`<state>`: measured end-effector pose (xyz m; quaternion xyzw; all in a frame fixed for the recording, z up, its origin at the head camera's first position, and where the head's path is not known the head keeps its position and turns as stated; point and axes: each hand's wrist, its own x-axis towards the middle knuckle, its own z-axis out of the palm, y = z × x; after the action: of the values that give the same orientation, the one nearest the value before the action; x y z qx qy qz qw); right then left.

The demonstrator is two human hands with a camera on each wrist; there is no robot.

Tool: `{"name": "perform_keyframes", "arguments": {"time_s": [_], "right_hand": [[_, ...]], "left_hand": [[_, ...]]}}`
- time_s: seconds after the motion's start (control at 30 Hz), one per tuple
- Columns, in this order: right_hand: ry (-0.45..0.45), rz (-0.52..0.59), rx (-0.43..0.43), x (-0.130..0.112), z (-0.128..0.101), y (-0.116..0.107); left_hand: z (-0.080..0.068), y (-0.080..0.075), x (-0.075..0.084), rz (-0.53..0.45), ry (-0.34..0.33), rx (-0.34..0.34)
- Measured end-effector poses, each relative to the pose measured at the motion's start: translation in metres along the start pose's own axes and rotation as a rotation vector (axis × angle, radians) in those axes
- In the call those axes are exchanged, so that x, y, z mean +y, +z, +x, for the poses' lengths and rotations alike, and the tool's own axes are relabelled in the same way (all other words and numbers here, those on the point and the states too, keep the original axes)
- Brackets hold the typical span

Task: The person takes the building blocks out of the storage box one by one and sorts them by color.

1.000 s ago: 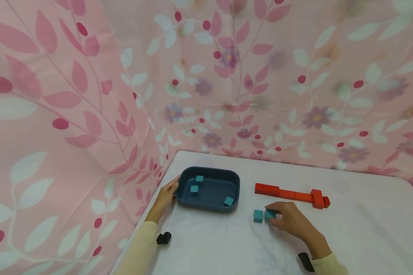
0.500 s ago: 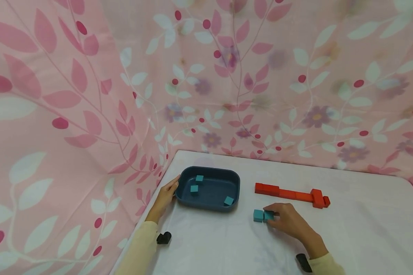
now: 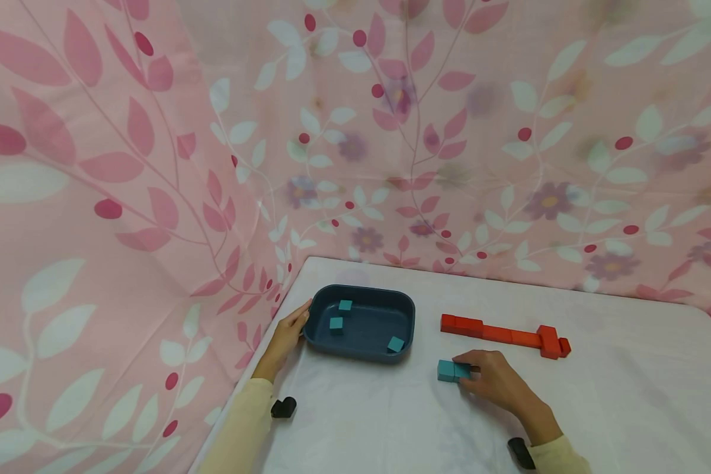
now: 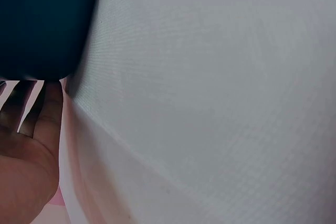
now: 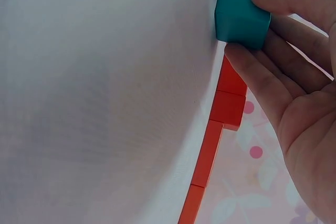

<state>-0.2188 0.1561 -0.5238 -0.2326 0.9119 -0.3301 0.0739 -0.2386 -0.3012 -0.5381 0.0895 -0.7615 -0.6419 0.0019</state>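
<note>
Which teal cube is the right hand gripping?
The right cube of the adjoining pair outside the tray; the right hand grips it. Its left neighbour isn't gripped, and three more cubes lie inside the tray.

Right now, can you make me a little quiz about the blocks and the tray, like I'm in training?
1. How many teal cubes can you see inside the blue tray?
2. True or false: the red blocks lie outside the tray.
3. What is the right hand pinching? A: a red block. B: a teal cube. C: the tray's rim.

Key: 1, three; 2, true; 3, B.
</note>
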Motion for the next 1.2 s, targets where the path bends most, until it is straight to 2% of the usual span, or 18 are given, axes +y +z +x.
{"name": "perform_keyframes", "arguments": {"time_s": [0.37, 0.5, 0.6, 0.77, 0.9, 1.1, 1.2], "right_hand": [[0.027, -0.017, -0.014, -0.002, 0.003, -0.003], [0.074, -0.014, -0.032, -0.010, 0.007, -0.010], [0.073, -0.006, -0.019, -0.021, 0.013, -0.017], [-0.060, -0.018, 0.024, -0.045, 0.029, -0.026], [-0.135, -0.040, 0.024, -0.065, 0.044, -0.026], [-0.221, -0.010, -0.025, -0.082, 0.073, -0.009], [-0.266, -0.042, -0.045, -0.085, 0.086, 0.003]], "left_hand": [[0.003, 0.001, 0.001, 0.007, 0.014, -0.007], [0.003, 0.001, 0.003, 0.006, 0.017, -0.016], [0.002, 0.001, 0.004, 0.015, 0.018, -0.010], [0.001, 0.001, 0.001, 0.027, 0.028, 0.002], [-0.001, 0.001, -0.003, 0.025, 0.021, -0.006], [-0.001, 0.000, -0.003, 0.017, 0.032, 0.004], [-0.001, 0.000, -0.002, 0.018, 0.038, -0.002]]}}
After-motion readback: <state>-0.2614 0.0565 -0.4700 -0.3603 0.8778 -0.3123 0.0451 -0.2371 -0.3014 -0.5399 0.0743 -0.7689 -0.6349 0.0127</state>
